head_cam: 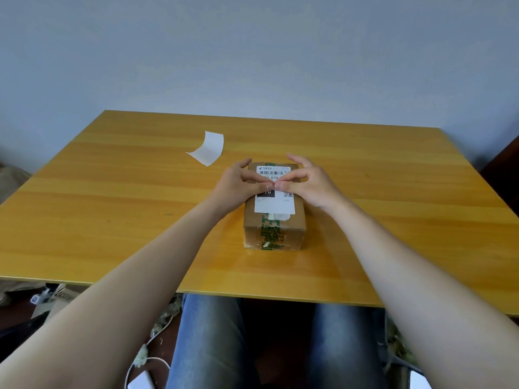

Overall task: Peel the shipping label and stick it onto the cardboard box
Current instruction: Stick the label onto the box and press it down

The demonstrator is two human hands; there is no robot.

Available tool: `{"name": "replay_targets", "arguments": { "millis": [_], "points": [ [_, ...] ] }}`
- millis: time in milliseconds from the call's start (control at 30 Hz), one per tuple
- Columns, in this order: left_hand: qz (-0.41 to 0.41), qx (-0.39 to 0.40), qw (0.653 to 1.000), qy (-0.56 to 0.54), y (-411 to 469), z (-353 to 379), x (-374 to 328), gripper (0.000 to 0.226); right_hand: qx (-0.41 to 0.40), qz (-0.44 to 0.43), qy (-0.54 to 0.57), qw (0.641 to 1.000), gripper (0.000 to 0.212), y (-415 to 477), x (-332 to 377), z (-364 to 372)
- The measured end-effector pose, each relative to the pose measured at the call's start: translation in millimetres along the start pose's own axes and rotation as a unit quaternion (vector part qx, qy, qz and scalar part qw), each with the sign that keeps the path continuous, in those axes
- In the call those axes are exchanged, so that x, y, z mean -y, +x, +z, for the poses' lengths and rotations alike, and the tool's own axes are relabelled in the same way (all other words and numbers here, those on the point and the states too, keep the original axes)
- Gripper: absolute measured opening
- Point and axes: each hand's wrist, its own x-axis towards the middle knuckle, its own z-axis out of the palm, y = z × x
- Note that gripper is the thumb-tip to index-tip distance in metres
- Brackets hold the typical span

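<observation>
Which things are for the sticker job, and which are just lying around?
For the job: shipping label on top of the cardboard box; left hand and right hand pressing it down.
Lying about: curled white paper on the table; white charger on the floor.

Soft even light — edges warped

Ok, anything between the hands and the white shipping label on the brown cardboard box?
Nothing visible. The left hand and right hand press straight on the white shipping label atop the brown cardboard box.
</observation>
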Motion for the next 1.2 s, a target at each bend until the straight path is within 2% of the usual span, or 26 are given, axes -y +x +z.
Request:
{"name": "replay_targets", "arguments": {
  "millis": [133,367,500,633,733,900,1033,1200],
  "points": [
    [-0.021,-0.020,0.999,-0.023,-5,5,-1,0.015,-0.008,0.012,0.017,1.000,0.014,-2,1,3],
    [-0.028,0.038,0.999,0.015,-5,0,-1,0.053,0.049,0.029,-0.021,0.998,0.032,-6,3,-4],
    [-0.029,0.106,0.993,0.039,1,-4,4,0.068,0.079,0.044,-0.019,0.996,0.053,-7,1,-8],
    [-0.038,0.152,0.986,0.059,7,-10,6,0.095,0.121,0.058,-0.048,0.990,0.095,-4,-4,-12],
    [-0.050,0.179,0.980,0.065,9,-17,2,0.107,0.155,0.067,-0.079,0.982,0.111,0,-6,-17],
    [-0.060,0.220,0.964,0.138,4,-23,-9,0.106,0.193,0.094,-0.122,0.969,0.125,0,-7,-22],
    [-0.064,0.255,0.946,0.188,2,-29,-14,0.116,0.202,0.095,-0.151,0.963,0.141,1,-11,-24],
    [-0.077,0.265,0.941,0.194,2,-31,-19,0.123,0.219,0.098,-0.167,0.956,0.153,3,-16,-28]
  ]
}}
